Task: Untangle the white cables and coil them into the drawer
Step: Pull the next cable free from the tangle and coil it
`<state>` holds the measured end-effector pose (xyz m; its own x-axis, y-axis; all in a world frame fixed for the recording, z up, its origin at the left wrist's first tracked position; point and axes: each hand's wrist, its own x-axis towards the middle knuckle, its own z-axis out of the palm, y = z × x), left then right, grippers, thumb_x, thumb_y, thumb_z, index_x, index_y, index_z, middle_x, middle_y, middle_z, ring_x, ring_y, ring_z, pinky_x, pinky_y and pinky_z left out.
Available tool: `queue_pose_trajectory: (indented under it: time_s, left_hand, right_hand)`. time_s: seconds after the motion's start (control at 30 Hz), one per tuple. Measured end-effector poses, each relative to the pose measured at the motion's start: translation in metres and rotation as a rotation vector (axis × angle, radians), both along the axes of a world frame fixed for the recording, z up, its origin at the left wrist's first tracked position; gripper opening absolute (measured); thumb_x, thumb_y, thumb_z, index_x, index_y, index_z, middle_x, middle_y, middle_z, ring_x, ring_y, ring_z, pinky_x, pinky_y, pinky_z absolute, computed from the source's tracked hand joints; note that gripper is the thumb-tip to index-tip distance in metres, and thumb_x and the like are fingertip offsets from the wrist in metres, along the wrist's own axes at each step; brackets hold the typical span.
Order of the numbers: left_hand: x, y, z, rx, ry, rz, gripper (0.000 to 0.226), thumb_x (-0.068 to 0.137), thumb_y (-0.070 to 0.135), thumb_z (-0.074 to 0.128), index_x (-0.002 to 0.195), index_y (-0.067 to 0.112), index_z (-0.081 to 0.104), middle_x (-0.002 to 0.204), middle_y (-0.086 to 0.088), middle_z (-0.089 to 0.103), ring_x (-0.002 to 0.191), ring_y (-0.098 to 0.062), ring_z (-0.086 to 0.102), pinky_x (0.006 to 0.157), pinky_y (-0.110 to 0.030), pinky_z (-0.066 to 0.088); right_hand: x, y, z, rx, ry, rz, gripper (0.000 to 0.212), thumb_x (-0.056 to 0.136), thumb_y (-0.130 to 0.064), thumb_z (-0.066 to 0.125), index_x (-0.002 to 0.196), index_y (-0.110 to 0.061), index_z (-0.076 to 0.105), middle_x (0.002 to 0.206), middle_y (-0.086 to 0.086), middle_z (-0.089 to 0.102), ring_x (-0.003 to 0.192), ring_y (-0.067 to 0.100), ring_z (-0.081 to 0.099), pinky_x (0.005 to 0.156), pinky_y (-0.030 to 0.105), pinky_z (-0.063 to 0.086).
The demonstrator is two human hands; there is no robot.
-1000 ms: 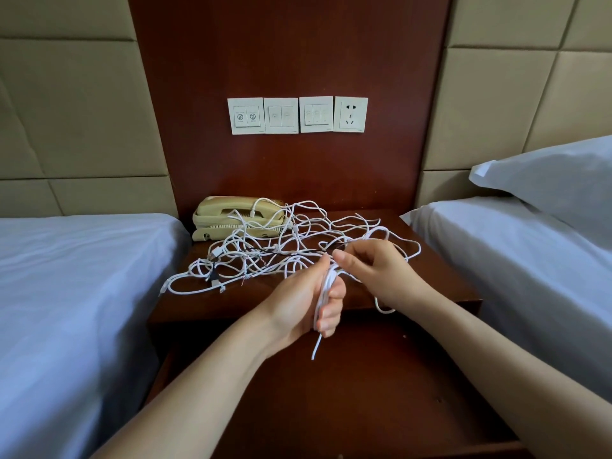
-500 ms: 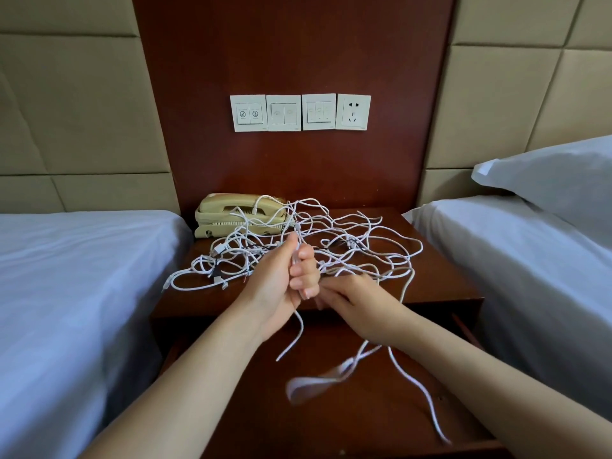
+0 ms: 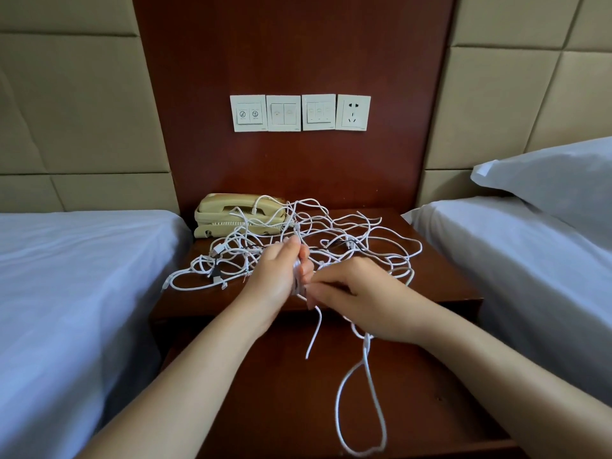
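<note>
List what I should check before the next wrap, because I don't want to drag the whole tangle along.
1. Left hand grips the cable bundle firmly: ok.
2. Right hand pinches the cable next to the bundle: ok.
3. Hanging loop below the right hand drops freely into the open drawer: ok.
4. Held cable runs clear of the tangle on the nightstand: cannot tell, because the strands cross behind the hands.
5. Telephone clear of cables: not ok. Several are draped over it, so a hard pull might shift it.
</note>
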<state>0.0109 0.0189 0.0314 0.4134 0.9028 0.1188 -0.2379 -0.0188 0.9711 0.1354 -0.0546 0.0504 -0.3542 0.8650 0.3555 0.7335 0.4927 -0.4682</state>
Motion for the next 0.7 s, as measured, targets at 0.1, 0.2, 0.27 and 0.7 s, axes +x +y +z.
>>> queue_pose_trajectory:
  time_s: [0.1,0.2,0.27,0.7]
  left_hand:
    - [0.002,-0.003,-0.003,0.080,0.139,-0.011,0.040,0.102,0.025,0.031,0.071,0.008,0.051,0.051,-0.002,0.051,0.043,-0.012,0.050,0.047,-0.020,0.041]
    - [0.006,-0.013,-0.002,0.076,0.157,-0.073,0.042,0.102,0.026,0.031,0.070,0.006,0.049,0.043,0.001,0.049,0.038,-0.012,0.048,0.043,-0.020,0.040]
    - [0.009,-0.020,0.001,0.028,0.130,-0.147,0.048,0.102,0.034,0.027,0.070,0.006,0.049,0.044,-0.001,0.045,0.037,-0.014,0.045,0.041,-0.021,0.039]
    - [0.002,-0.026,0.010,-0.074,0.152,-0.504,0.048,0.095,0.046,0.029,0.058,0.017,0.036,0.044,0.009,0.019,0.035,-0.003,0.016,0.037,-0.016,0.022]
  right_hand:
    - [0.007,0.003,0.007,0.019,0.100,-0.033,0.026,0.093,-0.015,0.055,0.069,-0.011,0.063,0.062,0.002,0.060,0.058,0.012,0.054,0.060,0.027,0.041]
    - [0.011,0.005,0.008,-0.010,0.193,-0.040,0.026,0.094,-0.015,0.055,0.076,0.000,0.065,0.068,0.003,0.069,0.061,0.004,0.064,0.062,0.017,0.047]
    - [0.013,0.006,0.007,-0.015,0.259,-0.058,0.027,0.094,-0.017,0.055,0.076,0.002,0.063,0.065,0.004,0.068,0.059,0.005,0.065,0.061,0.018,0.049]
    - [0.031,0.030,-0.010,-0.125,0.520,-0.110,0.038,0.087,-0.037,0.054,0.064,-0.007,0.048,0.049,-0.003,0.030,0.043,0.007,0.023,0.040,0.018,0.019]
